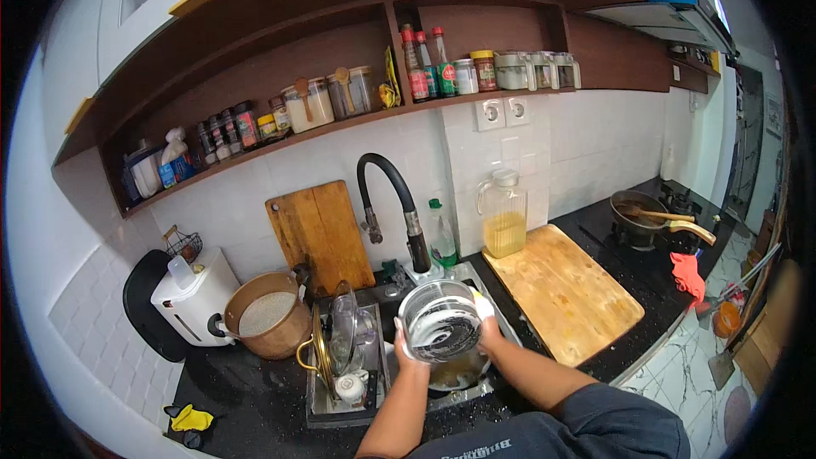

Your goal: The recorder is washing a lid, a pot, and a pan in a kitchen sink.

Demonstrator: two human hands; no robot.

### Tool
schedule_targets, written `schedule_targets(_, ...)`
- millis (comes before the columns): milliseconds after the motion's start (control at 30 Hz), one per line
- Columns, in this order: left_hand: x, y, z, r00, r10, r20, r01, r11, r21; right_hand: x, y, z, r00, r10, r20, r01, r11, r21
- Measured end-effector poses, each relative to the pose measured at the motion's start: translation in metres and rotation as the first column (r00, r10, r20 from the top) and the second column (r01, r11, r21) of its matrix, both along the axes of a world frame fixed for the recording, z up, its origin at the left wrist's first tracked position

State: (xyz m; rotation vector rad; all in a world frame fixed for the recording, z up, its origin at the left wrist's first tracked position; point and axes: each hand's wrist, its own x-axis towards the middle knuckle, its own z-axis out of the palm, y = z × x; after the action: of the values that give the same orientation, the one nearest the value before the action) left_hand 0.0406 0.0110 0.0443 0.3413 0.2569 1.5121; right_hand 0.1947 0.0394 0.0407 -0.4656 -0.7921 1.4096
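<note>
A clear round container (pixel 443 322), streaked with white suds inside, is tilted over the sink. My left hand (pixel 403 345) grips its left wall. On the opposite side my right hand (pixel 489 328) holds what looks like a foamy yellow sponge (pixel 479 299) against the wall; the fingers are partly hidden. Below the container, the sink basin (pixel 468 389) holds cloudy brownish water. A black faucet (pixel 414 229) arches behind. In the rack left of the basin stand glass lids (pixel 344 325), a gold-rimmed lid (pixel 320 357) and a white cup (pixel 350 387).
To the left are a large brown pot (pixel 277 335) and a white appliance (pixel 191 306). A wooden cutting board (pixel 574 299) lies to the right, with a pitcher of yellow liquid (pixel 505 223) at its back edge. A frying pan (pixel 637 223) sits on the stove. A shelf (pixel 357 116) hangs above.
</note>
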Motion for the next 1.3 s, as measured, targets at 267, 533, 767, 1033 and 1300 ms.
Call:
schedule_targets(267,0.018,0.005,-0.027,0.969,0.194,0.154,-0.174,0.976,-0.134,-0.029,-0.005,-0.032,0.995,-0.082,-0.063,0.065,0.968,-0.241)
schedule_targets(533,-0.014,0.002,-0.071,0.971,0.222,0.084,-0.190,0.938,-0.290,-0.003,0.116,-0.052,-0.126,-0.700,0.703,-0.047,0.712,0.701)
schedule_targets(767,-0.002,0.003,-0.080,0.886,0.264,-0.382,-0.398,0.855,-0.333,-0.042,0.189,0.003,0.090,-0.695,0.713,-0.076,0.709,0.701)
schedule_targets(1033,0.013,0.004,-0.079,0.733,0.379,-0.565,-0.544,0.825,-0.153,-0.070,0.242,0.008,-0.345,-0.729,0.592,-0.144,0.664,0.734)
schedule_targets(1300,0.020,0.004,-0.063,0.788,0.219,-0.575,-0.367,0.918,-0.153,-0.142,0.260,0.125,0.408,-0.601,0.687,-0.121,0.711,0.693)
